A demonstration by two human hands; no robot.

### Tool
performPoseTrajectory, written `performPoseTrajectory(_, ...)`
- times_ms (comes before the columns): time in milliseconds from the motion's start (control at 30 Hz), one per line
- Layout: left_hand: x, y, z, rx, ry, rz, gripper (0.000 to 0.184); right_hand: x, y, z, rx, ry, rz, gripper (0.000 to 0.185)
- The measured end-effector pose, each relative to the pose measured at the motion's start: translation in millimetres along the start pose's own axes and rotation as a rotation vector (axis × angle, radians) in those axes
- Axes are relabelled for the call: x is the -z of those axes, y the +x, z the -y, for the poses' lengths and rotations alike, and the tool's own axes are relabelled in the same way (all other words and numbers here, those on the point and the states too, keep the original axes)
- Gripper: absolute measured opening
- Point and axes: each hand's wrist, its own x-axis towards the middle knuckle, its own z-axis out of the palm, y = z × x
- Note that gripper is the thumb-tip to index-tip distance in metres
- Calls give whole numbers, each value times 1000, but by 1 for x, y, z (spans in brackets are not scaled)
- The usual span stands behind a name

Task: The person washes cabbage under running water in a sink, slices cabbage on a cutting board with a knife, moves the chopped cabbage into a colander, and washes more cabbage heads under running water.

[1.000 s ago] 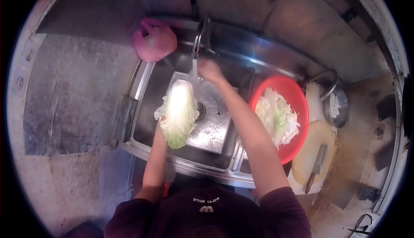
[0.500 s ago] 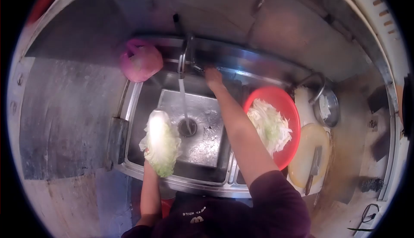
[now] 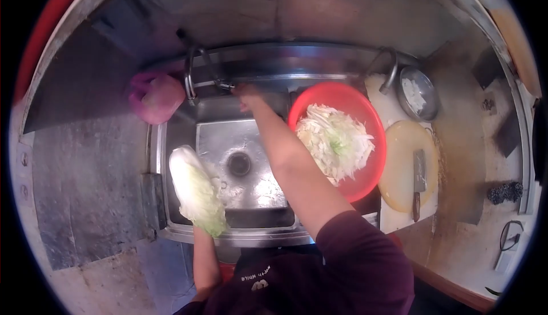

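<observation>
A head of napa cabbage (image 3: 197,192) is tilted over the left side of the metal sink (image 3: 242,218), its white stem end pointing away from me. My left hand (image 3: 201,235) supports it from below, the fingers mostly hidden behind the leaves. At the sink's back edge, my right hand (image 3: 246,95) is closed at the lever of the tap (image 3: 190,78), just right of the spout. No water runs from the spout. The drain (image 3: 238,164) shows in the sink floor.
Right of the sink stands a red basin (image 3: 377,143) of shredded cabbage (image 3: 337,143). Beside it, a cleaver (image 3: 419,172) lies on a round cutting board (image 3: 397,138). A metal bowl (image 3: 431,106) with white pieces sits behind. A pink bag (image 3: 162,98) rests at the back left.
The water stream from the tap has stopped. The view has shifted, so the sink appears further left. The cabbage has tilted, its stem end leaning left; my right hand remains at the tap.
</observation>
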Motion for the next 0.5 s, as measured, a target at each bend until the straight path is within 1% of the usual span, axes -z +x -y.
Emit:
performPoseTrajectory(33, -4, 3, 2, 5, 4, 11, 75, 3, -3, 4, 16, -79, 26, 35)
performPoseTrajectory(133, -9, 7, 5, -3, 8, 25, 75, -1, -17, 6, -26, -33, -58, 36)
performPoseTrajectory(167, -9, 9, 6, -3, 4, 30, 74, 4, -17, 8, -4, -119, -12, 35)
performPoseTrajectory(233, -9, 11, 7, -7, -8, 36, 74, 14, -24, 24, 39, -192, 79, 33)
performPoseTrajectory(267, -10, 13, 6, -12, -9, 41, 74, 25, -45, 38, 140, -188, 121, 30)
performPoseTrajectory(300, -10, 12, 6, -14, -13, 39, 74, 42, -64, 49, 256, -156, 258, 28)
performPoseTrajectory(333, -10, 12, 4, -15, -13, 39, 74, 65, -102, 61, 392, -120, 332, 28)
performPoseTrajectory(400, -9, 8, -1, -11, -17, 33, 74, 120, -168, 62, 497, -20, 299, 28)
performPoseTrajectory(433, -8, 7, -5, -14, -14, 35, 73, 154, -191, 60, 469, -165, 264, 29)
performPoseTrajectory(467, -8, 7, -8, -16, -13, 35, 73, 181, -207, 45, 490, -266, 97, 25)
performPoseTrajectory(500, -9, 4, -10, -20, -15, 35, 73, 205, -210, 18, 478, -486, 33, 24)
